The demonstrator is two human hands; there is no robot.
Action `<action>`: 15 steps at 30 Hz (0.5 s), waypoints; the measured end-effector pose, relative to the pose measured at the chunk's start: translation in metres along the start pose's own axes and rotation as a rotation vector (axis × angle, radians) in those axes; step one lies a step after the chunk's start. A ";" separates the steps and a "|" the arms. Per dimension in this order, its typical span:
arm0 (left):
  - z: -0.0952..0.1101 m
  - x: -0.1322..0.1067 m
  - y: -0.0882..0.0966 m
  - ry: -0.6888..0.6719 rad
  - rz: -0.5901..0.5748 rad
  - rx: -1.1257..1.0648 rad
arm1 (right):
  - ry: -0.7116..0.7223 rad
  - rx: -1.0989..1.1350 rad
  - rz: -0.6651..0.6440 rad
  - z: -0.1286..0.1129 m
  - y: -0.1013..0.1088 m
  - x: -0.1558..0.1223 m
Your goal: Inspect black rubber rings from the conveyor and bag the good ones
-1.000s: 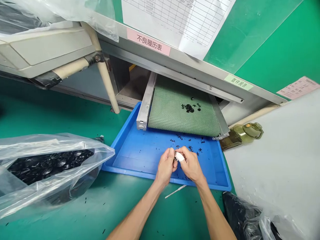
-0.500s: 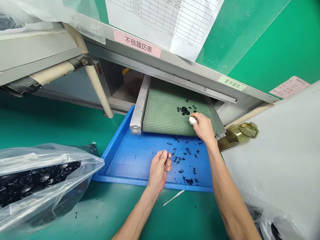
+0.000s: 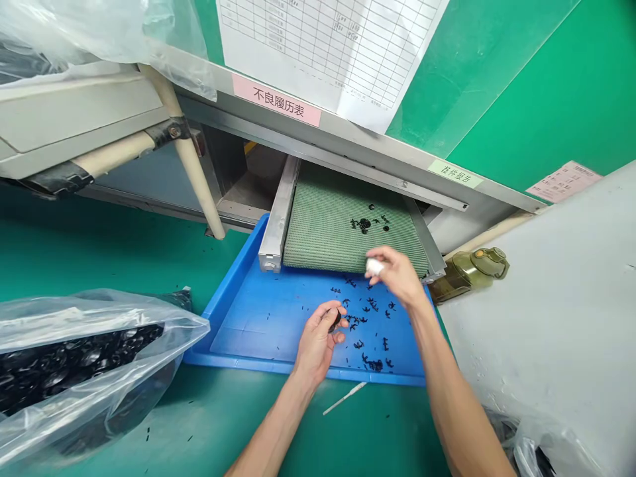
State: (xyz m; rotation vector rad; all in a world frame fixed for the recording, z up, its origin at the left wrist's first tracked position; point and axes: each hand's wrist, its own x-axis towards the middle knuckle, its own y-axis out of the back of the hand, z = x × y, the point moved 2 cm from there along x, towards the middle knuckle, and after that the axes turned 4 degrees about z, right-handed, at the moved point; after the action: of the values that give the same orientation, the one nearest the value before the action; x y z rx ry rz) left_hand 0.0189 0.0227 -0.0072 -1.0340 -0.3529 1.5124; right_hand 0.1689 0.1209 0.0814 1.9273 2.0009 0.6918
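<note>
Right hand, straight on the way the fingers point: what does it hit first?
Probably the green mesh mat, just past the white wad pinched in the right hand, near the small black parts. Height above the mat is unclear from this view.

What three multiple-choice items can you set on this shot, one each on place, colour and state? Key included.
1. Where is the white wad in the right hand?
A. Inside the clear plastic bag
B. At the near edge of the green mesh mat
C. On the grey sheet

2. What colour is the tray?
A. Green
B. White
C. Blue

3. What is the left hand doing?
A. Pinching a small black part
B. Lying flat on the tray
C. Holding the white wad

Key:
1. B, the wad sits just over the mat's front edge.
2. C, its rim and floor show blue around the scattered black parts.
3. A, the part shows between thumb and fingers.
</note>
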 end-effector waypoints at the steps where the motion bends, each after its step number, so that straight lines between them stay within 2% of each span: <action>1: -0.001 -0.001 -0.002 -0.001 -0.033 0.026 | -0.006 0.053 -0.045 -0.001 -0.011 -0.018; 4: -0.004 -0.005 -0.005 -0.026 -0.076 0.094 | 0.004 -0.007 -0.135 -0.001 -0.040 -0.061; 6: -0.006 -0.005 -0.006 -0.046 -0.061 0.121 | 0.020 -0.051 -0.194 0.000 -0.050 -0.076; 9: -0.010 -0.005 -0.005 -0.062 -0.024 0.188 | 0.044 -0.046 -0.248 0.002 -0.055 -0.081; 11: -0.011 -0.005 -0.004 -0.077 -0.018 0.244 | 0.048 -0.050 -0.236 0.005 -0.056 -0.080; 15: -0.011 -0.005 -0.006 -0.084 -0.078 0.317 | 0.046 -0.149 -0.206 0.006 -0.054 -0.076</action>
State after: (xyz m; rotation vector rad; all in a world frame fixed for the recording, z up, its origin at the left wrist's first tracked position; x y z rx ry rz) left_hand 0.0301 0.0157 -0.0070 -0.7015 -0.2005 1.4869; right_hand 0.1310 0.0466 0.0383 1.6089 2.0732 0.8118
